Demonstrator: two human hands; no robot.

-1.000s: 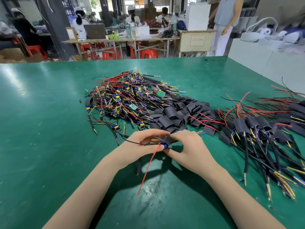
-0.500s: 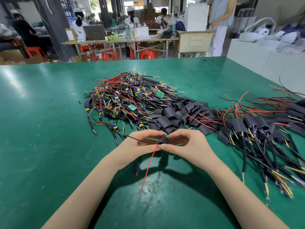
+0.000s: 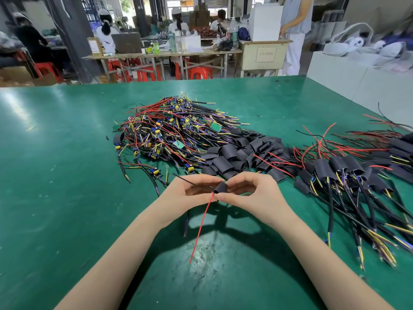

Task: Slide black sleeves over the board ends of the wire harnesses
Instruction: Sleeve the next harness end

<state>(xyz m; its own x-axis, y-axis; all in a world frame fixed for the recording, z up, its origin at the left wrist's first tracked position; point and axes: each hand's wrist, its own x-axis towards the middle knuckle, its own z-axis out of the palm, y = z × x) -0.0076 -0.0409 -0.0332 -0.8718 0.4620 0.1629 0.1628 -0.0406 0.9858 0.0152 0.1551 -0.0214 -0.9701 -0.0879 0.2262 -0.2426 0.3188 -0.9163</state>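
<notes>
Since the earlier frames the black sleeve [image 3: 221, 187] has been drawn further over the board end, so that the blue part seen then at the fingertips is no longer visible. The sleeve is held between the two sets of fingertips, just above the green table [image 3: 55, 175]: it is pinched by the curled thumb and forefinger of the right hand [image 3: 250, 193], while the harness wires are gripped by the curled fingers of the left hand [image 3: 190, 193]. A red wire [image 3: 201, 227] hangs down from below the fingertips, and a thin black lead [image 3: 185, 180] runs out behind the left fingers. The step would probably go best with the wires kept taut by the left hand and the sleeve pushed straight along them, not twisted, until the board is fully covered. Beyond the fingers lie the loose sleeves [image 3: 237, 153], further out the unsleeved harnesses [image 3: 169, 130], and off to the right the finished harnesses [image 3: 348, 175]. The board itself is hidden inside the sleeve and behind the fingertips, so how far it is covered cannot be told; the finished pile is cut off by the frame edge.
</notes>
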